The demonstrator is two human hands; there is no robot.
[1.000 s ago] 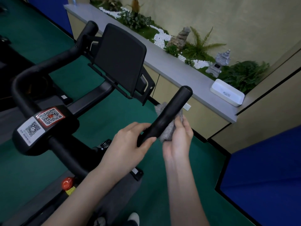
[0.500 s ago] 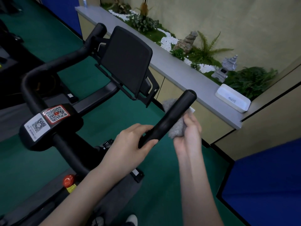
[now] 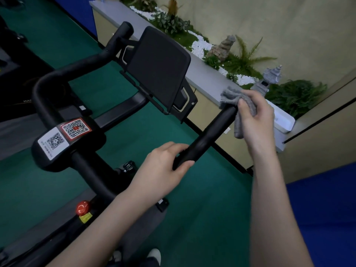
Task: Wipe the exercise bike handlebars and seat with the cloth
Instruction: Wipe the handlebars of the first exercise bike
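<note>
The black exercise bike stands in front of me. Its right handlebar (image 3: 209,136) slants up toward the right. My left hand (image 3: 165,168) grips the lower part of that bar. My right hand (image 3: 254,114) holds a grey cloth (image 3: 234,97) wrapped over the bar's top end. The left handlebar (image 3: 81,68) curves away at the upper left. A black screen panel (image 3: 159,68) sits between the two bars. The seat is out of view.
A stem block with two QR stickers (image 3: 63,135) and a red knob (image 3: 82,207) sit lower left. A grey ledge (image 3: 202,74) with plants, stone figures and a white box (image 3: 283,120) runs behind. Green floor, blue mat (image 3: 323,209) at right.
My right hand slid the cloth up the right handlebar from its middle to the top end. My left hand stayed gripping the lower bar.
</note>
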